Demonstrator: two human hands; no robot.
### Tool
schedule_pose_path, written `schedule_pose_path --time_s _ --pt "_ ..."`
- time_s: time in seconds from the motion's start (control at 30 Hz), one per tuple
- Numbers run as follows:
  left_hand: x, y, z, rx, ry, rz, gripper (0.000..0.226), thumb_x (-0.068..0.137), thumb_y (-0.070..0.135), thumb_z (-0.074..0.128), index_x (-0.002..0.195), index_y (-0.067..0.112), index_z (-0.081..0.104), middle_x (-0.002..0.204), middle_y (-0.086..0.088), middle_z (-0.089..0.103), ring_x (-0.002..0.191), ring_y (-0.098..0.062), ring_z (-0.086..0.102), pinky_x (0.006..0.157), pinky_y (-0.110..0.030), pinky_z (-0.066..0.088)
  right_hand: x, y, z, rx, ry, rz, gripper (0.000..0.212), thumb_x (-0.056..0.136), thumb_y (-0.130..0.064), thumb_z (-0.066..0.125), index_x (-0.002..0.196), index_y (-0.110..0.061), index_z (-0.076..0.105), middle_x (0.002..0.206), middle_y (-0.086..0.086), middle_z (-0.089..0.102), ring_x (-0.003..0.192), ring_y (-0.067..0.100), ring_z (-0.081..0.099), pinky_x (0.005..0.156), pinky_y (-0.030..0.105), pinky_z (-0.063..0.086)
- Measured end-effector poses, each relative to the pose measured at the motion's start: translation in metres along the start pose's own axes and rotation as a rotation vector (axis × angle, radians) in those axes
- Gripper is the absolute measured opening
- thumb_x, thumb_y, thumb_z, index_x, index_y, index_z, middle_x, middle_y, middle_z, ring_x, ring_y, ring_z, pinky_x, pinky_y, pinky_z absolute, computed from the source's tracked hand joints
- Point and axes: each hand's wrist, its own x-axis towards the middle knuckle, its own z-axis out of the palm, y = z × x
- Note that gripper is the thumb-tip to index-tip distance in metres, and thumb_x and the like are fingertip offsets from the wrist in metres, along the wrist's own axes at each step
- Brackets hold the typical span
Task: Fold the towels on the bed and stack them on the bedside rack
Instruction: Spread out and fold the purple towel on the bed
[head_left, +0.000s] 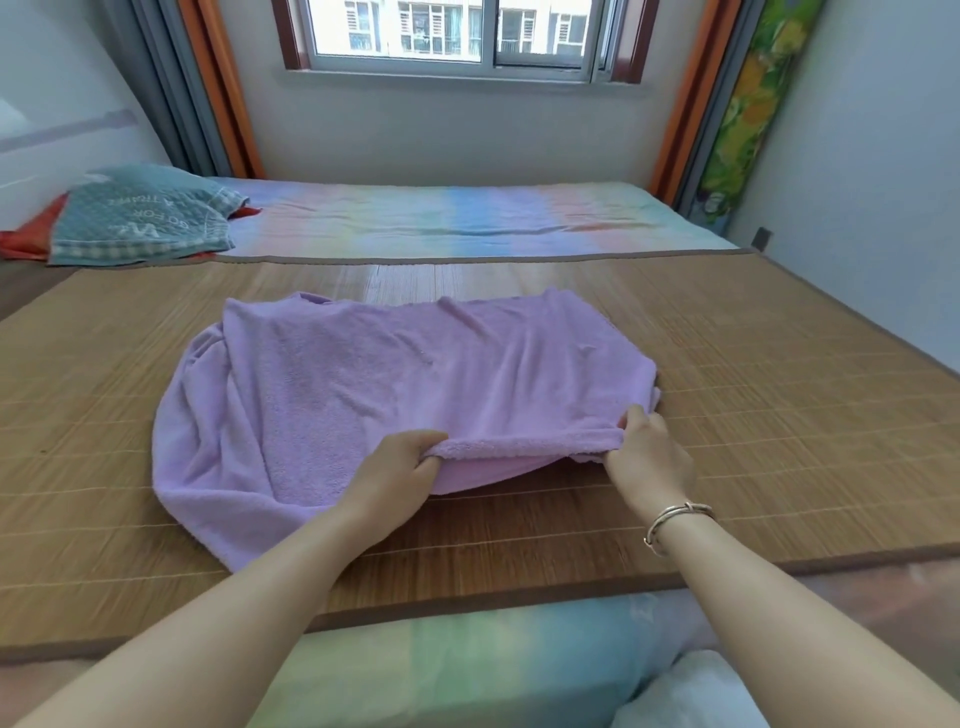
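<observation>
Lilac towel lies on the bamboo mat on the bed, part folded. Left hand and right hand each pinch its near edge. Folding unfinished; rack not in view, nothing stacked as far as visible.

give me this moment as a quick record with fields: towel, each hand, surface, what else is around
towel: purple towel, partly folded, lying on the mat
left hand: left hand grips the towel's near edge
right hand: right hand pinches the same edge further right; bracelet on that wrist
surface: bamboo mat over a striped sheet
other: blue pillow at far left, window behind
rack: not in view
</observation>
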Motion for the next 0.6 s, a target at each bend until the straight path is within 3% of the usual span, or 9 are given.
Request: schedule_pose_path --time_s 0.13,0.17,0.23,0.3,0.37,0.47,0.53,0.6 --pt "-0.002 -0.002 -0.001 0.058 0.059 -0.095 0.029 0.088 0.016 0.039 0.076 0.031 0.062 0.064 0.005 0.056 0.063 -0.026 0.051 0.061 -0.036 0.037 0.012 0.022 -0.010 0.100 0.054 0.132 0.023 0.087 -0.012 0.046 0.108 -0.014 0.056 0.108 0.017 0.064 0.096 0.039 0.061 0.070 0.036 0.042" --pt "-0.003 -0.005 -0.004 0.045 0.055 -0.139 0.030 0.091 0.012 0.041 0.081 0.031 0.063 0.065 0.008 0.058 0.062 -0.023 0.052 0.061 -0.035 0.038 0.015 0.028 -0.013 0.182 0.079 0.172 0.021 0.089 -0.014 0.044 0.105 -0.015 0.058 0.106 0.019 0.065 0.096 0.039 0.060 0.071 0.037 0.042" --pt "-0.004 -0.012 -0.007 0.063 0.012 -0.174 0.032 0.092 0.011 0.041 0.070 0.028 0.055 0.054 0.013 0.047 0.054 -0.014 0.045 0.060 -0.032 0.036 0.019 0.034 -0.018 0.360 0.145 0.215 0.020 0.093 -0.015 0.041 0.096 -0.013 0.060 0.101 0.019 0.066 0.093 0.040 0.059 0.069 0.037 0.039" --pt "-0.005 -0.015 -0.008 0.157 -0.077 -0.206 0.029 0.089 0.014 0.039 0.062 0.021 0.045 0.053 0.008 0.041 0.055 -0.016 0.042 0.061 -0.032 0.035 0.015 0.030 -0.023 0.561 0.256 0.135 0.019 0.094 -0.011 0.040 0.091 -0.009 0.059 0.090 0.014 0.065 0.087 0.038 0.058 0.067 0.033 0.034" --pt "-0.006 -0.015 -0.005 0.287 -0.198 -0.235 0.021 0.084 0.017 0.038 0.062 0.019 0.039 0.061 0.003 0.039 0.062 -0.017 0.039 0.060 -0.031 0.030 0.002 0.019 -0.033 0.650 0.350 -0.065 0.016 0.095 -0.007 0.043 0.093 -0.008 0.058 0.082 0.004 0.060 0.077 0.028 0.056 0.065 0.028 0.030" --pt "-0.009 -0.012 0.004 0.397 -0.403 -0.310 0.019 0.080 0.008 0.040 0.067 0.020 0.043 0.070 0.004 0.046 0.073 -0.018 0.043 0.058 -0.026 0.030 -0.016 0.014 -0.032 0.289 0.350 -0.405 0.009 0.090 -0.010 0.052 0.092 -0.011 0.060 0.073 -0.001 0.059 0.064 0.016 0.051 0.057 0.025 0.029" --pt "-0.012 -0.010 0.007 0.322 -0.520 -0.375 0.013 0.079 0.017 0.048 0.085 0.025 0.057 0.091 0.008 0.060 0.088 -0.013 0.054 0.071 -0.021 0.042 -0.021 0.021 -0.026 -0.027 0.249 -0.417 0.008 0.085 -0.018 0.055 0.081 -0.012 0.059 0.073 0.007 0.064 0.064 0.027 0.059 0.053 0.028 0.031" --pt "-0.012 -0.006 0.008 0.259 -0.584 -0.396 0.034 0.070 0.031 0.052 0.103 0.028 0.059 0.105 0.010 0.060 0.096 -0.010 0.056 0.081 -0.022 0.045 -0.023 0.033 -0.020 -0.176 0.047 -0.291 0.012 0.082 -0.023 0.052 0.078 -0.014 0.058 0.091 0.013 0.067 0.083 0.033 0.065 0.061 0.032 0.038"
